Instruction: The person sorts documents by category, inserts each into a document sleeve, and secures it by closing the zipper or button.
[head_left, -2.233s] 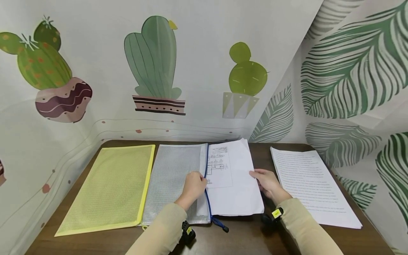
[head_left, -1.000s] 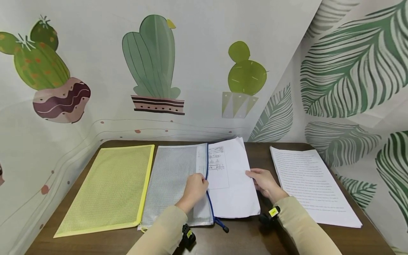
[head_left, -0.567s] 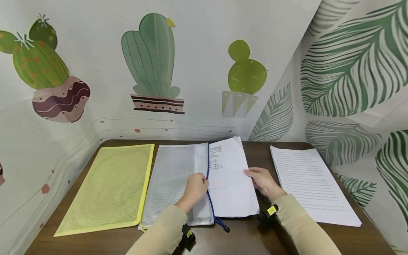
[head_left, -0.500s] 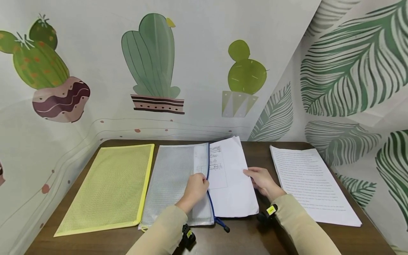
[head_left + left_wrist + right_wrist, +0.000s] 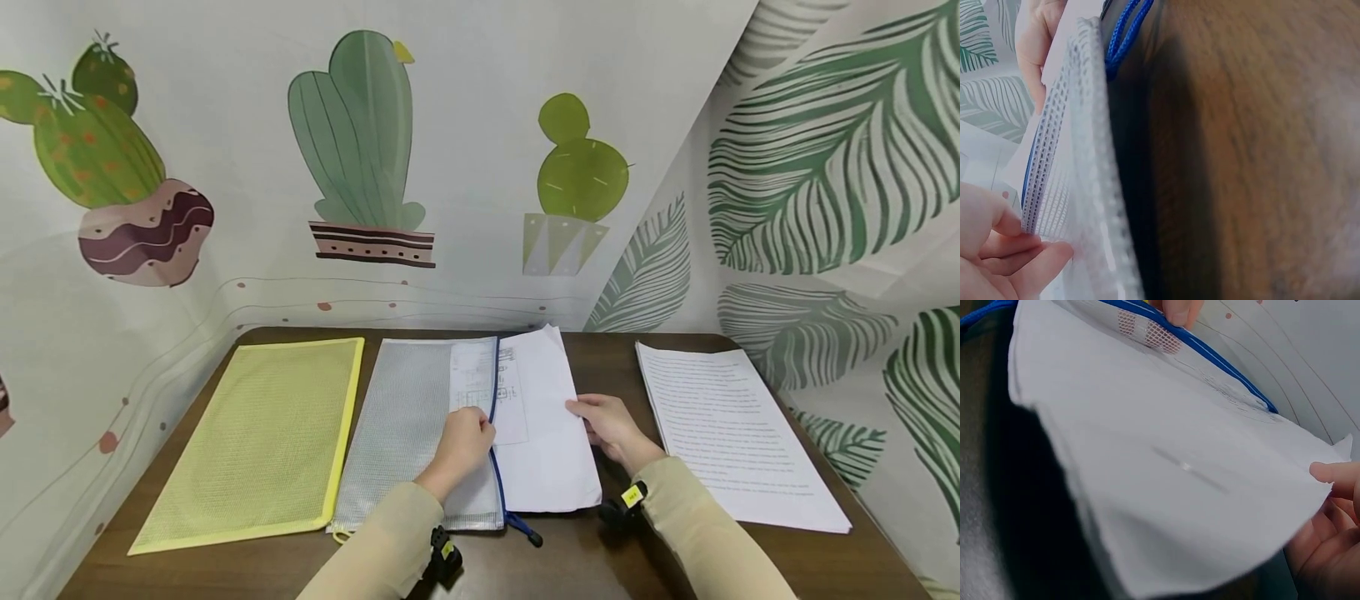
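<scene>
Grey mesh pouch (image 5: 405,400), seen from my head, lies on a brown table (image 5: 555,567), its blue zip (image 5: 499,492) along the right edge. My left arm (image 5: 378,542) reaches over the pouch; my left hand (image 5: 462,442), knuckles up and fingers curled, pinches the zip edge. White sheets (image 5: 551,467) sit partly inside the pouch, partly out beyond its zip. My right arm (image 5: 712,525) slants in from the pouch's right, and my right hand (image 5: 611,425) grips the sheets' outer edge, well apart from the left. Left of the pouch is a yellow mesh pouch (image 5: 255,442); far to its right, printed pages (image 5: 735,433).

Left wrist view: my thumb and fingers hold the pouch's raised edge; a blue cord (image 5: 1112,64) is at its corner.

Right wrist view: my thumb presses on top of the sheets, other fingers bent underneath, across from the pouch's zip.
</scene>
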`<state>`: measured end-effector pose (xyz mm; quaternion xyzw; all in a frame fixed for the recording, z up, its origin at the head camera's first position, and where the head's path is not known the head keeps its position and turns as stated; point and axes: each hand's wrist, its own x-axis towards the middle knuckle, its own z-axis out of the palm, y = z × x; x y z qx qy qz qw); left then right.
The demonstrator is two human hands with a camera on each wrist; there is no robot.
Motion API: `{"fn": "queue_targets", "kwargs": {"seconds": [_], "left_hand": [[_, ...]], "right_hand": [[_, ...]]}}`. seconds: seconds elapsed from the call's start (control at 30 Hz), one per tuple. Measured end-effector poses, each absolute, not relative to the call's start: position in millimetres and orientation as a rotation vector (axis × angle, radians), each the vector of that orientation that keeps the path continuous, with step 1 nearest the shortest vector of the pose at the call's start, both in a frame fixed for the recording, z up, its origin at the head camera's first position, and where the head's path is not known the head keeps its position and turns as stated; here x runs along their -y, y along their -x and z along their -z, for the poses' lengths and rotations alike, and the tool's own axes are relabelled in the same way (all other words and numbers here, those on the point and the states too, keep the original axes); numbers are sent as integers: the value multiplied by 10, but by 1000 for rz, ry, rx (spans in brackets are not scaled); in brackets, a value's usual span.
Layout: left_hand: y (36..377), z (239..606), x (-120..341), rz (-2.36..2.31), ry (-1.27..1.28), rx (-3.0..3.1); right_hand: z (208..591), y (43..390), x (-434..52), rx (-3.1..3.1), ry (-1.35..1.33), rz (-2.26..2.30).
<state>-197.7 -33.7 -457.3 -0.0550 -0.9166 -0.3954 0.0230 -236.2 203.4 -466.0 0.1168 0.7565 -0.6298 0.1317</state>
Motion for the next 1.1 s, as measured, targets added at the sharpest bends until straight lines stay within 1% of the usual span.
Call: {"fn": "queue_targets", "kwargs": {"seconds": [0.3, 1.1], "left_hand": [[1984, 4545, 350, 1268, 155, 2851], [1999, 4511, 324, 1309, 69, 2832]], "right_hand": [[4603, 2297, -2083, -2245, -258, 1738], [4637, 2277, -2126, -2284, -257, 1705]]}}
